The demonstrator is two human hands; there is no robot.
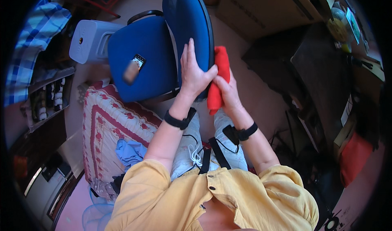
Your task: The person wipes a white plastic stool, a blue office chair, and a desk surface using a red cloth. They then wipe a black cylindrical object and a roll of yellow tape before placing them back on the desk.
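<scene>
A blue office chair [139, 41] stands before me, its padded backrest [186, 25] nearest my hands. My left hand [194, 70] lies against the seat-facing side of the backrest, fingers straight, with its thumb hooked over the dark edge. In my right hand [228, 88] is a red cloth [221, 77], bunched into a roll along the outer side of the backrest. The two thumbs nearly meet at the edge; whether they touch I cannot tell. On the seat lies a smartphone [140, 61] with its screen lit, partly covered by a blurred patch.
Beyond the seat stands a white plastic bin-like box [88, 41]. A floral quilt [107, 120] with crumpled blue cloth [130, 153] lies on the left. Dark furniture [306, 62] and a large cardboard box [254, 10] border the right. Cords hang at my lap.
</scene>
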